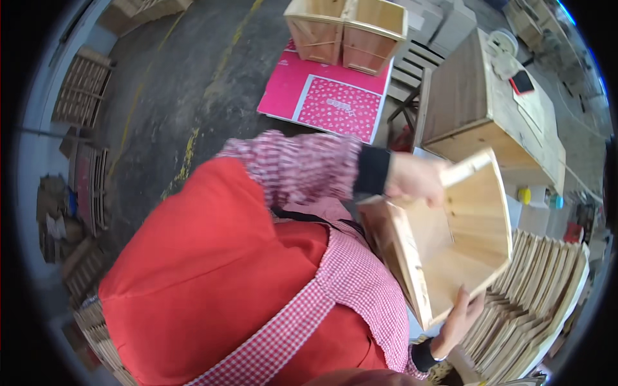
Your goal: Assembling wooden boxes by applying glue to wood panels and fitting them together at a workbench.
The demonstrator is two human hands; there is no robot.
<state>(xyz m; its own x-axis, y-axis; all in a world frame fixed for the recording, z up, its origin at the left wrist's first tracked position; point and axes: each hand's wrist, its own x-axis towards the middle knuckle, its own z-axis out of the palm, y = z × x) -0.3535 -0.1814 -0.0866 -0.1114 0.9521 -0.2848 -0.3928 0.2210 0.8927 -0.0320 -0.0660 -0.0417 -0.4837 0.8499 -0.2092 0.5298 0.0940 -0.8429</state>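
Observation:
A pale wooden box with flared sides is tilted in front of my body, its open mouth showing the bare inside. My left hand, smeared a little by motion, is closed over the upper rim with its fingers curling inward. At the lower end, my right hand grips the box's edge, thumb and fingers partly hidden by the wood. Checked sleeves with dark cuffs cover both forearms.
Two similar wooden boxes stand on a pink patterned board at the far side. Right of it is a big wooden cabinet with a red-and-black object on top. Stacked wooden panels lie at the lower right.

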